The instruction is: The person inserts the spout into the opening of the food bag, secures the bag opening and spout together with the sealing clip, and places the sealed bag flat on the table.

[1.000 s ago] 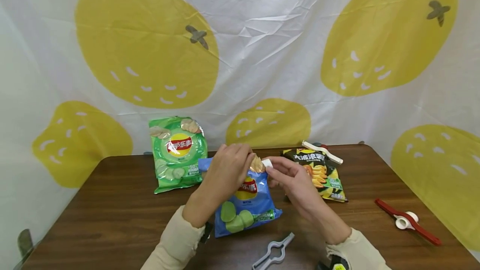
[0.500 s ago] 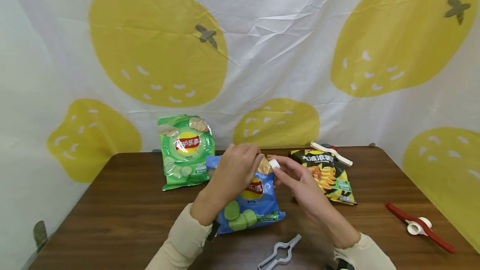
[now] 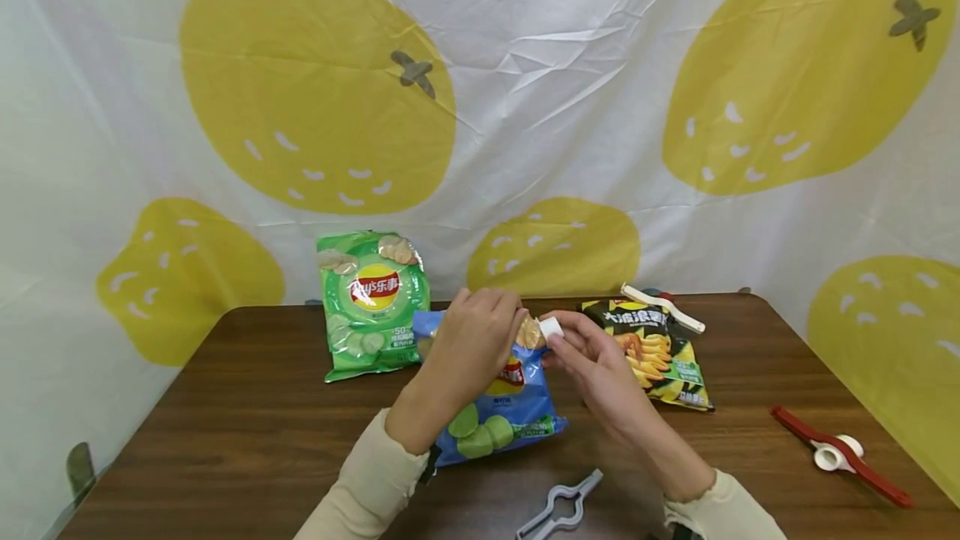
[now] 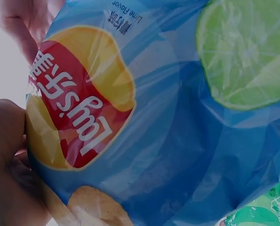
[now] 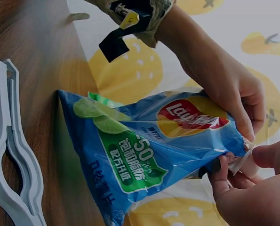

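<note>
A blue bag of lime potato chips (image 3: pixel 498 415) stands tilted over the table in the head view. My left hand (image 3: pixel 480 327) grips its top from the left, covering part of the logo. At the bag's upper right corner, my right hand (image 3: pixel 592 361) pinches a small white piece (image 3: pixel 551 327) between thumb and fingers. In the right wrist view, both hands' fingertips meet at the crumpled top edge of the bag (image 5: pixel 177 125). The left wrist view is filled by the bag's front (image 4: pixel 168 122). What the white piece is, I cannot tell.
A green chip bag (image 3: pixel 375 307) leans at the back left. Behind my right hand lies a black and yellow chip bag (image 3: pixel 660 352), with a white clip (image 3: pixel 663 308) by it. A grey clip (image 3: pixel 558 507) lies at the front, and a red and white one (image 3: pixel 840 455) at the right.
The head view has shifted a little, so everything sits further right. Both hands keep their hold on the bag's top, with only slight finger movement.
</note>
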`<state>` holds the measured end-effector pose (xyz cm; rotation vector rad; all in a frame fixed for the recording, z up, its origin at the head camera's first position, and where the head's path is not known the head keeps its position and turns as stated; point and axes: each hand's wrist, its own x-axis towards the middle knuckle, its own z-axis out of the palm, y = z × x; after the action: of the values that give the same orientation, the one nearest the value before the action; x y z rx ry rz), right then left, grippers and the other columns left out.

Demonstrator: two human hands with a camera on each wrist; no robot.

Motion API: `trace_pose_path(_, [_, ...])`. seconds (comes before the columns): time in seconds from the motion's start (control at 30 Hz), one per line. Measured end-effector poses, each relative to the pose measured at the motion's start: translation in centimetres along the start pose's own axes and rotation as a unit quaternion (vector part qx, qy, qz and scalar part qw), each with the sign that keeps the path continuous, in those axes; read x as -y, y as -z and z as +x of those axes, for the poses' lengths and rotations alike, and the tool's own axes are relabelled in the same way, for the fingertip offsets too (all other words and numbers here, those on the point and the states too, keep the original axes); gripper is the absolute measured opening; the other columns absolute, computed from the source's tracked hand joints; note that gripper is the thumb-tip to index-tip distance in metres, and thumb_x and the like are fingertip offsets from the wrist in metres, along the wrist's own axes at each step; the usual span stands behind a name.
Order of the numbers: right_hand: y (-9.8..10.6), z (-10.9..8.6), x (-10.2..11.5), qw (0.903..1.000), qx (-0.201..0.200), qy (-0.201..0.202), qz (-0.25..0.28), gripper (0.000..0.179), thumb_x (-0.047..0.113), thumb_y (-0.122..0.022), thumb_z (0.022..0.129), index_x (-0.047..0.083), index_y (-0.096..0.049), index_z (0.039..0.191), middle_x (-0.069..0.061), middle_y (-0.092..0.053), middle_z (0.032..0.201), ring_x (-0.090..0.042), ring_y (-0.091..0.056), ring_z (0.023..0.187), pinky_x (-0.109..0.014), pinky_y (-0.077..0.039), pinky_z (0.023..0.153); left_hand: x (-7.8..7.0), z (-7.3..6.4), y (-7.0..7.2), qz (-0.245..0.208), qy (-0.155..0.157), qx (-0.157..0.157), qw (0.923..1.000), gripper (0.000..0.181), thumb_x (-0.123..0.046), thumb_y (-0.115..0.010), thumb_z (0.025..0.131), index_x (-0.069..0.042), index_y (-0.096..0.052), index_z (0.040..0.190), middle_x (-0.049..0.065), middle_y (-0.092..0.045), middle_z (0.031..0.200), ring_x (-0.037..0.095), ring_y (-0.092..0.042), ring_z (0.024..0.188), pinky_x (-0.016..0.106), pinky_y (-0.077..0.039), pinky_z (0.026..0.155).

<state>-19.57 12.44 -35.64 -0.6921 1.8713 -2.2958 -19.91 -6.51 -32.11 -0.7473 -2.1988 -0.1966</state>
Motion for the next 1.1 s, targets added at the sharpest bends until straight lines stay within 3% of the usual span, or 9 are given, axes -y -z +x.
trace_pose_path(0.17, [-0.2, -0.06, -0.04, 0.9999, -0.01, 0.0, 0.005, 0.031, 0.008, -0.052, 0.103, -0.008, -0.046, 0.129, 0.003, -0.067, 0.101, -0.01, -0.063, 0.09, -0.026, -0.054, 0.083, -0.21, -0.01, -0.16, 0.017, 0.003, -0.013, 0.9998, 0.018, -0.018, -0.065, 0.097, -0.009, -0.06, 0.083, 0.002, -0.059, 0.074, 0.019, -0.061, 0.07, 0.03, -0.036, 0.059])
trace_pose_path(0.37, [-0.18, -0.16, -0.16, 0.9992, -0.022, -0.002, -0.034, 0.035, 0.007, -0.061, 0.099, -0.006, -0.05, 0.129, 0.003, -0.071, 0.099, -0.01, -0.065, 0.086, -0.029, -0.054, 0.08, -0.55, -0.06, -0.39, 0.021, 0.002, -0.025, 0.9995, 0.017, -0.018, -0.066, 0.096, -0.009, -0.06, 0.084, 0.002, -0.057, 0.073, 0.019, -0.059, 0.07, 0.029, -0.035, 0.059])
trace_pose_path(0.53, [-0.11, -0.2, -0.16, 0.9989, -0.028, -0.007, -0.036, 0.034, 0.008, -0.064, 0.097, -0.003, -0.053, 0.128, 0.003, -0.072, 0.103, -0.01, -0.065, 0.09, -0.025, -0.054, 0.077, -0.77, -0.03, -0.35, -0.043, 0.004, -0.022, 0.9988, 0.013, -0.016, -0.062, 0.099, -0.01, -0.061, 0.087, 0.001, -0.058, 0.076, 0.017, -0.058, 0.073, 0.03, -0.037, 0.061])
trace_pose_path(0.63, [-0.03, -0.24, -0.12, 0.9994, -0.021, -0.01, -0.027, 0.032, 0.008, -0.063, 0.098, 0.001, -0.054, 0.128, 0.003, -0.071, 0.108, -0.01, -0.064, 0.093, -0.024, -0.053, 0.077, -0.74, 0.02, -0.26, -0.097, 0.012, -0.017, 0.9951, 0.012, -0.015, -0.06, 0.1, -0.011, -0.062, 0.088, -0.001, -0.059, 0.077, 0.015, -0.057, 0.073, 0.029, -0.037, 0.062])
trace_pose_path(0.73, [0.0, -0.25, -0.06, 0.9996, -0.014, -0.011, -0.02, 0.031, 0.009, -0.062, 0.098, 0.004, -0.055, 0.128, 0.003, -0.07, 0.111, -0.01, -0.064, 0.094, -0.023, -0.053, 0.077, -0.69, 0.1, -0.14, -0.124, 0.016, -0.014, 0.992, 0.014, -0.015, -0.058, 0.101, -0.011, -0.062, 0.088, -0.001, -0.059, 0.077, 0.014, -0.056, 0.073, 0.029, -0.036, 0.063])
trace_pose_path(0.93, [-0.15, -0.26, -0.18, 0.9995, -0.018, 0.006, -0.027, 0.031, 0.008, -0.061, 0.099, 0.002, -0.053, 0.128, 0.004, -0.072, 0.101, -0.009, -0.063, 0.085, -0.022, -0.052, 0.071, -0.53, 0.13, -0.11, -0.12, 0.02, -0.013, 0.9925, 0.015, -0.016, -0.056, 0.101, -0.011, -0.062, 0.088, -0.001, -0.059, 0.077, 0.014, -0.057, 0.073, 0.029, -0.037, 0.063])
trace_pose_path(1.1, [-0.23, -0.34, -0.2, 0.9986, -0.036, 0.003, -0.038, 0.033, 0.012, -0.06, 0.1, 0.0, -0.051, 0.13, 0.004, -0.07, 0.097, -0.008, -0.062, 0.082, -0.022, -0.051, 0.069, -0.86, 0.25, 0.25, -0.073, 0.024, -0.053, 0.9956, 0.007, -0.016, -0.06, 0.098, -0.01, -0.063, 0.098, 0.003, -0.061, 0.093, 0.021, -0.056, 0.087, 0.034, -0.04, 0.072])
